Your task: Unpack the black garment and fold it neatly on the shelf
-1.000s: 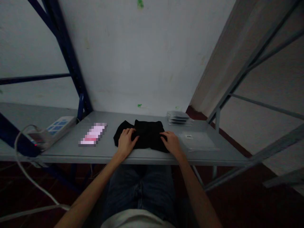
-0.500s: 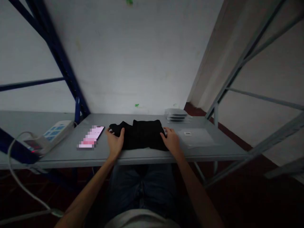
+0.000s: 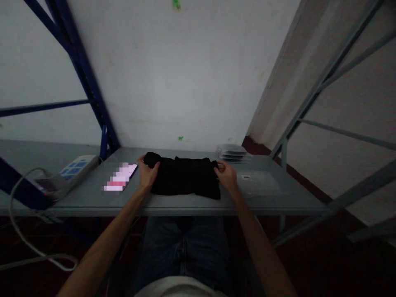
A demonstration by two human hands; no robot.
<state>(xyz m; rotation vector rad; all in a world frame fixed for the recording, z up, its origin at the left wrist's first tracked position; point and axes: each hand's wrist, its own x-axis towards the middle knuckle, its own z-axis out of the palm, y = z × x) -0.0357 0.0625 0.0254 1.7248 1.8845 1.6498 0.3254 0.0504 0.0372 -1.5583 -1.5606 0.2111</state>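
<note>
A black piece of folded cloth (image 3: 187, 177), perhaps a garment, lies on the grey shelf top (image 3: 185, 208) in front of me. My left hand (image 3: 147, 172) grips its left end, thumb on the near side and fingers behind the fabric. At the opposite end, my right hand (image 3: 226, 175) pinches the upper right edge between thumb and fingers. The cloth's exact kind cannot be made out in the dim light. Just right of my right hand lies a clear plastic bag (image 3: 262, 182) with a small white label.
Left of the cloth lies a phone (image 3: 120, 177) with a lit, blurred screen. Further left is a white power strip (image 3: 77, 168) with a cable. A stack of clear packets (image 3: 232, 152) stands at the back right. Blue rack posts (image 3: 83, 78) and grey ones (image 3: 309, 99) flank the shelf.
The cloth's left end has been lifted and folded over more evenly, with my left hand still on it. My right hand has moved from the right side to pinch the upper right corner.
</note>
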